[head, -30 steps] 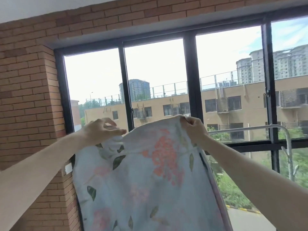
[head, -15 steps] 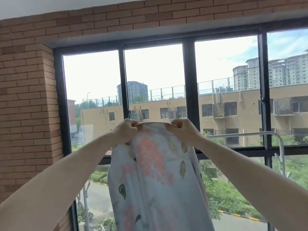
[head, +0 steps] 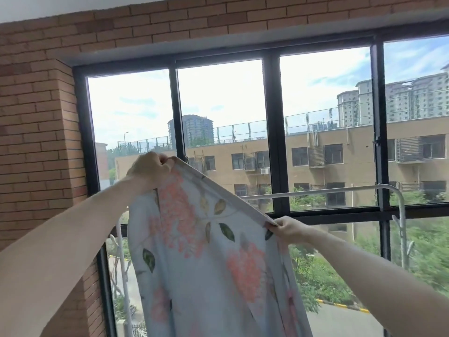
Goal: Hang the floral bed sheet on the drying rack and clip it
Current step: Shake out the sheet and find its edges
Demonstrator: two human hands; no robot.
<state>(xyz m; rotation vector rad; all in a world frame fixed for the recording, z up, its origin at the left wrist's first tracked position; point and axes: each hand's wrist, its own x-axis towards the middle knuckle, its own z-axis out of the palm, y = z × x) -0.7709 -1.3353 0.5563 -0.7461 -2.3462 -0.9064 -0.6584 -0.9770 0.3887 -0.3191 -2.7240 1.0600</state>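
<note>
Four glass panes make up the window (head: 267,132), set in a brick wall (head: 36,132) and filling most of the head view; buildings and trees lie outside. Next in size: the floral bed sheet (head: 206,259), pale blue with pink blossom and green leaf print, hanging in a long fall from the two hands down past the bottom edge of frame. Its top hem runs as a taut slanted line, high on the left, low on the right. Behind it stands the drying rack (head: 340,190), a white tube frame whose top bar runs level across the lower window and bends down at the right end; a left upright shows just beside the sheet's left edge. Left hand (head: 150,170): fingers clenched round the upper corner of the hem, raised above bar level. Right hand (head: 290,229): fingers pinching the hem further along, below bar level. Sheet appears to sit in front of the bar, not over it, though depth is hard to read here. Progress, as judged: sheet lifted and spread between the hands only. Left to do: carry the hem over the top bar, even out the drape, then clip. No clips in view.
</note>
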